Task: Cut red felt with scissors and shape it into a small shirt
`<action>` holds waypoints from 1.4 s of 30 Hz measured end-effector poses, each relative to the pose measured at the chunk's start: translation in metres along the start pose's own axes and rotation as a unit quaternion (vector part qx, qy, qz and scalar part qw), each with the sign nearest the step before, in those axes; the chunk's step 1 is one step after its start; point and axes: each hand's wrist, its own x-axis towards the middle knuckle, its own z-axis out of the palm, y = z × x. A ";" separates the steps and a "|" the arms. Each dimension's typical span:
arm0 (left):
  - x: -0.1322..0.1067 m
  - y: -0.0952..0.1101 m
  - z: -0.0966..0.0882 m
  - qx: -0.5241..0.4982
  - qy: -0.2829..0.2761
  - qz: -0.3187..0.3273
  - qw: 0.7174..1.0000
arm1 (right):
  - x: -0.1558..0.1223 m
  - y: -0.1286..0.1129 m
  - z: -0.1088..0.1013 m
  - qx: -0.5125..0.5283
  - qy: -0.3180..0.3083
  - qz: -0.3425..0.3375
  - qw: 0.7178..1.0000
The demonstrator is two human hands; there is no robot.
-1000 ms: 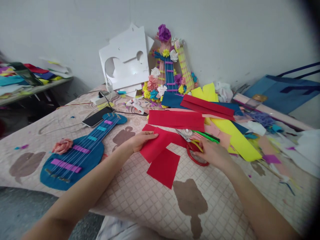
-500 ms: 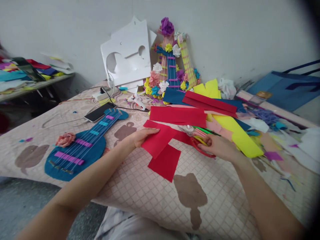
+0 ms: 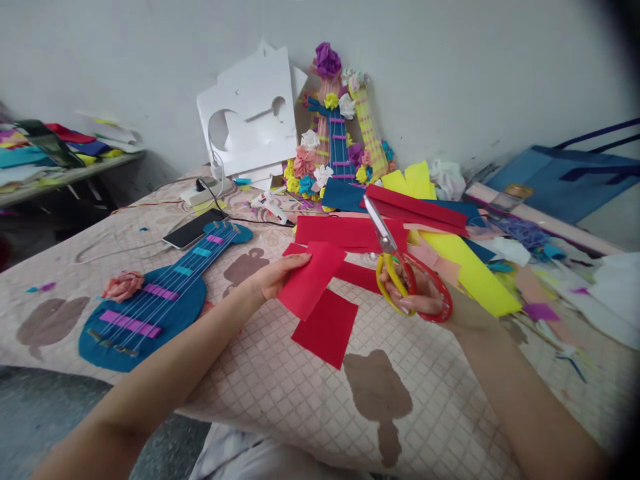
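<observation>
My left hand [image 3: 281, 273] pinches a piece of red crepe paper [image 3: 315, 280] at its left edge, thumb on top. Below and beside it another red piece [image 3: 327, 328] lies flat on the patterned cloth [image 3: 280, 380]. My right hand [image 3: 420, 293] grips a pair of scissors [image 3: 386, 237] by the red and yellow handles, raised above the table with the closed-looking blades pointing up and away. Behind the hands lies a wide red strip [image 3: 345, 232]. To the left rests a blue paper guitar [image 3: 175, 287] with a pink paper rose [image 3: 123, 285].
A phone [image 3: 193, 228], a glue gun [image 3: 270, 207] and a power strip [image 3: 205, 190] with cables lie toward the back. Decorated guitars [image 3: 337, 133] and a white cut-out board [image 3: 250, 113] lean on the wall. Yellow paper [image 3: 465, 270] and scraps cover the right side.
My right hand has lifted the scissors off the table, and the blades now point up. My left hand still holds the red paper. The view has shifted slightly.
</observation>
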 end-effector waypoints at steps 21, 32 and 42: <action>0.001 -0.025 0.020 0.206 -0.051 -0.006 0.977 | 0.015 0.023 0.054 0.036 0.096 0.067 0.992; 0.012 0.010 -0.014 0.201 0.167 0.097 0.960 | 0.019 0.044 0.024 -0.161 0.149 0.060 0.974; 0.007 0.007 -0.006 0.120 0.078 0.032 0.989 | 0.018 0.025 0.036 -0.091 0.157 0.097 0.979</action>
